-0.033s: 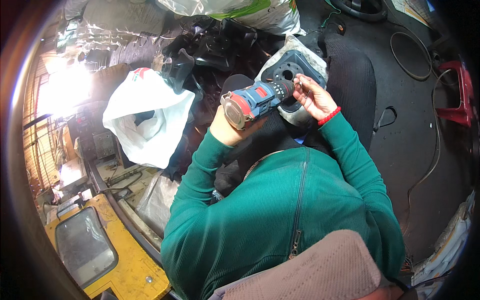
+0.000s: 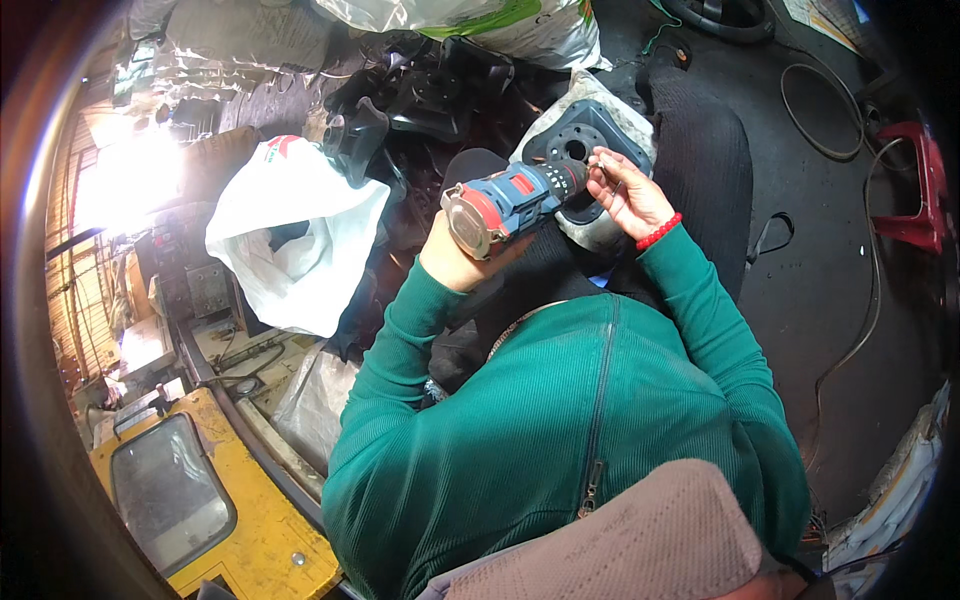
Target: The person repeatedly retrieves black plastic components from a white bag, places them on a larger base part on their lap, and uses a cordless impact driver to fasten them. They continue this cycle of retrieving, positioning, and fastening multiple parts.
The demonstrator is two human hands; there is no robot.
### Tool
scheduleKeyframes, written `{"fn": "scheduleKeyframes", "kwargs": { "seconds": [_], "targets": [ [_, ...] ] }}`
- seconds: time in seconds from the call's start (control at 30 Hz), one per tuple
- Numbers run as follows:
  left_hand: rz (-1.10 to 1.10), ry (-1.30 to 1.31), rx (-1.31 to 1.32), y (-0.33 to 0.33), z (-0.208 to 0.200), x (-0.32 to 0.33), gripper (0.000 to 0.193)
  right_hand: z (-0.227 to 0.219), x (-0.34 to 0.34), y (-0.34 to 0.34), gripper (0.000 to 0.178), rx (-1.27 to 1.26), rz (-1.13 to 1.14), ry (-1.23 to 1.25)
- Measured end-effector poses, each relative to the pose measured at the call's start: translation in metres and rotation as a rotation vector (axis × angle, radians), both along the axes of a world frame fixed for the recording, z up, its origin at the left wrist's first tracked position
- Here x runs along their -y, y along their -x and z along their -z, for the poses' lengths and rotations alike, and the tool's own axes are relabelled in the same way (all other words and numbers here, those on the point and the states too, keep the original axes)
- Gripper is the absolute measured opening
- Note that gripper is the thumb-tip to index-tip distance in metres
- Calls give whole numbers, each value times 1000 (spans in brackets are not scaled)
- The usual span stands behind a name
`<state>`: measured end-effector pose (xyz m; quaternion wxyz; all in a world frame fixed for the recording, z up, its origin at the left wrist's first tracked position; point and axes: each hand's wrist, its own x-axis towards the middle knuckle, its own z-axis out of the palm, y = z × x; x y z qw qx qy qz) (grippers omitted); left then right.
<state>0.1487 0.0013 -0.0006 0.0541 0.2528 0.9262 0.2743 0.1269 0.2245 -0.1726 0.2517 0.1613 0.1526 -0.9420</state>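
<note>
My left hand [image 2: 455, 258] is wrapped round the grip of a blue and grey cordless drill [image 2: 520, 197] with red accents. The drill's chuck points up and to the right, toward my right hand [image 2: 636, 205]. Thumb and fingertips of that hand are pinched together right at the chuck's front; what they hold is too small to make out. A red beaded bracelet [image 2: 658, 232] circles the right wrist. Just beyond the chuck lies a black part [image 2: 598, 122] with a round, holed centre, resting on a pale, worn block [image 2: 590, 88] between my legs.
A white plastic bag [image 2: 300, 285] stands open at the left. Several black moulded parts [image 2: 435, 90] are heaped beyond it. A large printed sack [image 2: 400, 14] lies at the back, a red stool [image 2: 912, 185] at the right. A yellow machine [image 2: 255, 535] fills the lower left.
</note>
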Motion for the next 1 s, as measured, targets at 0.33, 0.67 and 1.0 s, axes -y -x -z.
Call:
{"fn": "scheduleKeyframes", "kwargs": {
  "seconds": [0.33,0.67,1.0],
  "targets": [
    [-14,-13,5,2,3,4,41,-2,-1,2,30,87,-17,-28],
    [-34,99,186,2,-2,7,62,2,4,-3,23,77,-111,128],
    [-52,29,116,-3,-4,5,43,5,6,-8,19,122,-139,204]
  ]
}}
